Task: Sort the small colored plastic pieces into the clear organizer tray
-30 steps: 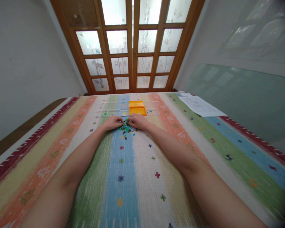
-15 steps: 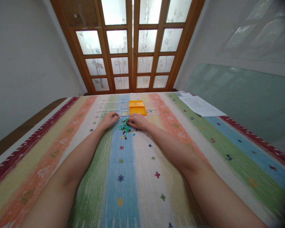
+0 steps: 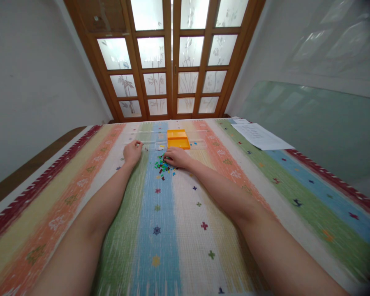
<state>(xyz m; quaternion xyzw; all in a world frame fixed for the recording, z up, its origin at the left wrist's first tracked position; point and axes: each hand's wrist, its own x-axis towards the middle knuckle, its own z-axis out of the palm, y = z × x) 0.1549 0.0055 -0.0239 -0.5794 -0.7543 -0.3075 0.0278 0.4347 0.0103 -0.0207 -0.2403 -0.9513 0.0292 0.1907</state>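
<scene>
A loose pile of small green, blue and dark red pieces (image 3: pixel 162 167) lies on the tablecloth's blue stripe. My right hand (image 3: pixel 179 158) rests at the pile's right side, fingertips bent together among the pieces; whatever they grip is hidden. My left hand (image 3: pixel 132 153) is held over the left part of a clear plastic box (image 3: pixel 160 146), its thumb and forefinger pinched; anything between them is too small to make out. A few dark pieces (image 3: pixel 146 149) show just right of those fingertips. Behind my right hand is an orange two-part tray (image 3: pixel 179 146).
A few blue pieces (image 3: pixel 195 143) are in the clear section right of the orange tray. Printed paper (image 3: pixel 259 137) lies at the table's right side, near a greenish glass panel (image 3: pixel 311 123). A striped tablecloth (image 3: pixel 156 246) covers the table. Wooden glazed doors (image 3: pixel 172 82) stand beyond.
My left hand has moved left and slightly away from me, from beside the pile to over the box's left part. My right hand stays at the pile, having shifted only slightly.
</scene>
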